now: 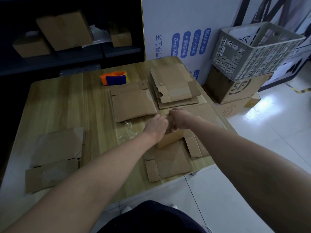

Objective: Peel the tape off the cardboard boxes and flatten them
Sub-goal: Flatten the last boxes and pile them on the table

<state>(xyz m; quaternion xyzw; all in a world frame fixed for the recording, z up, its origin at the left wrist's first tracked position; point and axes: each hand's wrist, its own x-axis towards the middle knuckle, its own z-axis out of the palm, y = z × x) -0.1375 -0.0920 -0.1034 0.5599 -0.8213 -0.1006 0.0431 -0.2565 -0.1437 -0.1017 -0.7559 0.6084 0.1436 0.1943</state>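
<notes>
An unfolded cardboard box (171,158) lies at the right front of the wooden table (64,106), one panel (170,139) still standing up. Both my hands meet at the far edge of that panel. My left hand (155,126) and my right hand (180,118) have curled fingers and grip the cardboard there; their fingertips are hidden. A crumpled strip of clear tape (128,132) lies just left of my left hand. Flattened boxes lie around: one in the middle (134,105), a stack at the back right (175,88), two at the front left (55,158).
An orange and blue tape dispenser (114,78) sits at the table's back. Right of the table stand a brown carton (235,88) with a white plastic crate (255,51) on top. Dark shelves with boxes (64,31) are behind. White tiled floor lies to the right.
</notes>
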